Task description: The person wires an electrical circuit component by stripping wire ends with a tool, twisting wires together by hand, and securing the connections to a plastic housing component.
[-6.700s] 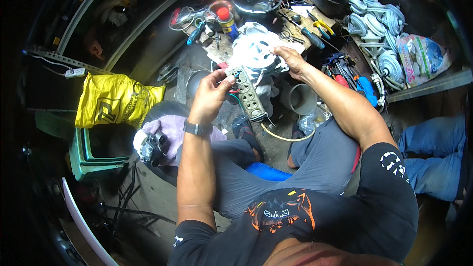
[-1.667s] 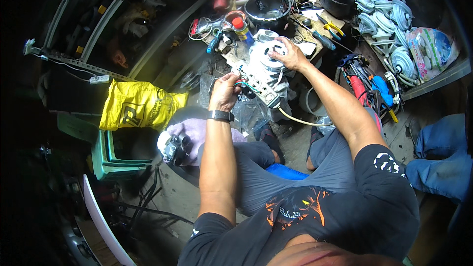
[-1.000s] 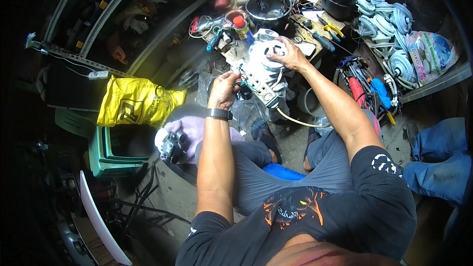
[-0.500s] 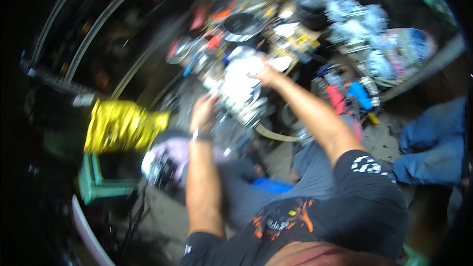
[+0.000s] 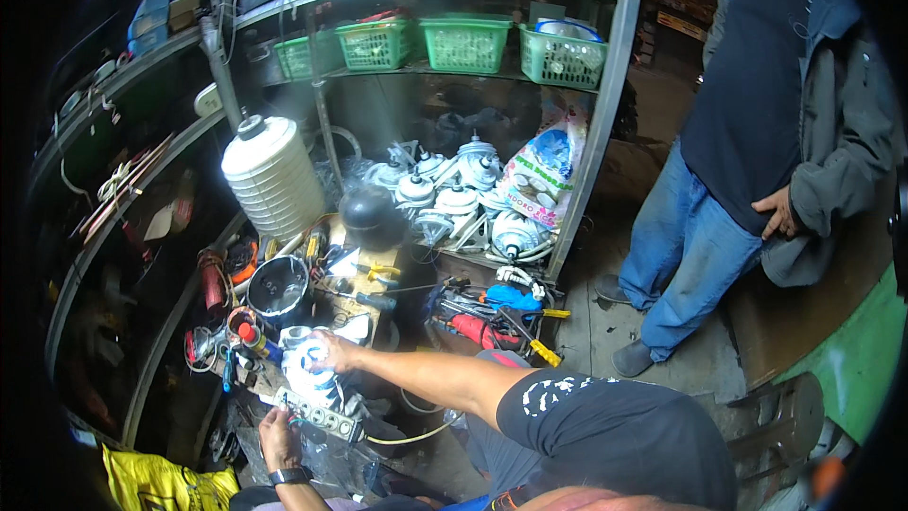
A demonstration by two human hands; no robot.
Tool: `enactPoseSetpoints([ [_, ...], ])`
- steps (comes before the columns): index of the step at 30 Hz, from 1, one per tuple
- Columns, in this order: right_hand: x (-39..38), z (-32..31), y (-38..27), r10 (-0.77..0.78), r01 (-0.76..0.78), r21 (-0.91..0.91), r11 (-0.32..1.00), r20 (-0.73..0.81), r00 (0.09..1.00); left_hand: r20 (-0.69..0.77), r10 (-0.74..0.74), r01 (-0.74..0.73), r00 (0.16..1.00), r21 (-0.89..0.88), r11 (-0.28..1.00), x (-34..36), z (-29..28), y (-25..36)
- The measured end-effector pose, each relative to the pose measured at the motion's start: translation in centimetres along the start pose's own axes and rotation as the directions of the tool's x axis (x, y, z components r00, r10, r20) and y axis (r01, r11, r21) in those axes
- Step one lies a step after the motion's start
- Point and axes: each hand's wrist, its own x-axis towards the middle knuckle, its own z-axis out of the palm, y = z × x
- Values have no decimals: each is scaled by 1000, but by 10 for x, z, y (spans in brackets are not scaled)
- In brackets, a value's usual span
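My right hand (image 5: 333, 352) reaches across and curls over a white fan motor (image 5: 305, 380), which is washed out by glare. Just below the motor lies a white power strip (image 5: 323, 416) with a pale cable running off to the right. At the strip's left end my left hand (image 5: 278, 440) is pinched, palm partly hidden, with thin coloured wires (image 5: 293, 421) at its fingertips. A dark round pot (image 5: 278, 286) stands behind the motor. Between them leans a spray can with a red cap (image 5: 253, 335).
Several white fan motors (image 5: 458, 201) crowd a low shelf by a printed sack (image 5: 547, 170). Green baskets (image 5: 465, 44) line the shelf above. A white ribbed drum (image 5: 269, 180) rises behind the bench. Tools fill a tray (image 5: 482, 326). A person (image 5: 747, 123) stands at right.
My view has swung toward the right and steadied, bringing the shelves and the standing person into sight. Both hands stay around the white motor, the left now at the power strip's end.
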Motion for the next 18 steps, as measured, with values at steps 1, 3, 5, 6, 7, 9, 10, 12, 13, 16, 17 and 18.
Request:
enactPoseSetpoints([
  [1,1,4,1,17,-18,33,999,28,999,-12,-11,11,1000,38,999,-3,5,7],
  [3,7,20,6,4,-5,42,999,32,999,-11,-11,12,1000,39,999,-13,-4,15],
  [5,16,29,34,-41,39,151,988,9,999,17,-44,41,999,125,991,-23,7,34],
  [6,33,31,37,-216,216,3,976,62,974,3,25,-25,1000,125,992,-16,-1,30],
  [7,37,29,53,-349,366,-118,923,142,926,-63,-72,78,995,99,992,-38,26,53],
  [9,48,22,65,-557,562,-103,821,78,827,-33,-37,45,999,271,962,9,2,25],
  [10,31,7,87,-529,530,-68,845,35,848,-27,-64,70,998,335,940,1,39,41],
  [12,27,18,60,-356,357,6,934,-39,933,4,-36,32,999,372,927,3,-2,39],
  [13,15,19,50,-158,162,75,984,-53,986,-27,-101,104,995,260,960,-11,4,45],
  [16,9,7,12,71,-72,34,997,42,997,-23,-134,136,991,80,988,-24,4,41],
  [17,5,10,-6,123,-129,80,988,77,989,-53,-130,134,990,69,989,-26,-5,37],
  [18,6,7,-16,117,-121,48,991,78,990,-27,-119,120,993,37,992,-23,-9,32],
])
